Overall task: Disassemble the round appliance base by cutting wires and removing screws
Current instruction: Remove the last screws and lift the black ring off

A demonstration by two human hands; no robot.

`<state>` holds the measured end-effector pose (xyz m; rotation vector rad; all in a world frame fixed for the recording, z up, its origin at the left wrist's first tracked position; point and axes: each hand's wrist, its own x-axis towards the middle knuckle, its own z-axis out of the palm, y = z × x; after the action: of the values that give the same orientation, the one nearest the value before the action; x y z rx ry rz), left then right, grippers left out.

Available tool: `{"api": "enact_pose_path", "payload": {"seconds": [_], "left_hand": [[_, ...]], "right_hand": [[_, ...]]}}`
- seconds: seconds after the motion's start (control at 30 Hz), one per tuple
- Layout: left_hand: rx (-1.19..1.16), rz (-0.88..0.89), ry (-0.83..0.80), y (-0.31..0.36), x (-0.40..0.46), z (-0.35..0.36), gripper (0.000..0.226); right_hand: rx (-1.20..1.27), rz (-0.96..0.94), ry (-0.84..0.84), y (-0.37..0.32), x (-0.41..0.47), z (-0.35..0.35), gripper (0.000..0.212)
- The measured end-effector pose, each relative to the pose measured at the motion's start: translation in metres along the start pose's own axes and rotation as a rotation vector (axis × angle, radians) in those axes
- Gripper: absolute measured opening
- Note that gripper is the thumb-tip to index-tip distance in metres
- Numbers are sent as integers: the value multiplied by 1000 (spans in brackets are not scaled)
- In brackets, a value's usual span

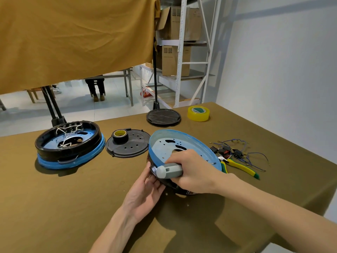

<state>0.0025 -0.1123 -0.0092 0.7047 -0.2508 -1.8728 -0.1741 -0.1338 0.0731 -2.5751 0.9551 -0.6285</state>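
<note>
**Hands on the stripped base, driver still at work**

The right hand (189,170) is wrapped shut round a grey driver (169,170), its tip hidden inside the base (182,143). The left hand (145,190) has its fingers curled against the base's dark near wall, propping it tilted with the blue inside facing up.

This base looks nearly gutted: no wires show inside, and a heap of cut wires (237,152) lies just right of it beside the yellow cutters (240,168). A black plate (127,146) with a tape roll (120,135) on it lies just left of the base. Judging by the driver, a screw or so is left here. Well left of the base a second base (70,143) keeps its white wires, so that one is probably untouched.

Near of the base the worktop (63,198) is bare, with room to set parts down. Its right edge runs close behind the wires.
</note>
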Motion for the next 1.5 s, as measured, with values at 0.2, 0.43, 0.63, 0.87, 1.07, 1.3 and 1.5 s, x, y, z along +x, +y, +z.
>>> {"api": "enact_pose_path", "payload": {"seconds": [0.2,0.43,0.63,0.87,1.07,1.3,1.5], "left_hand": [[-73,-20,-49,2,1,-6,58],[-166,-14,-142,-1,6,-9,53],[-146,57,-101,2,10,-16,38],[-211,68,-13,14,10,-19,48],[-120,50,-80,3,4,-11,62],[177,217,-130,0,0,-2,52],[114,241,-120,8,1,-9,49]], "right_hand": [[-24,-39,-37,0,3,4,10],[-134,-40,-164,-2,8,-5,6],[-146,-18,-208,-10,24,-9,17],[-170,36,-236,5,1,-7,27],[-27,55,-68,10,0,-12,19],[181,104,95,8,17,-10,25],[102,53,-20,13,12,-21,18]]}}
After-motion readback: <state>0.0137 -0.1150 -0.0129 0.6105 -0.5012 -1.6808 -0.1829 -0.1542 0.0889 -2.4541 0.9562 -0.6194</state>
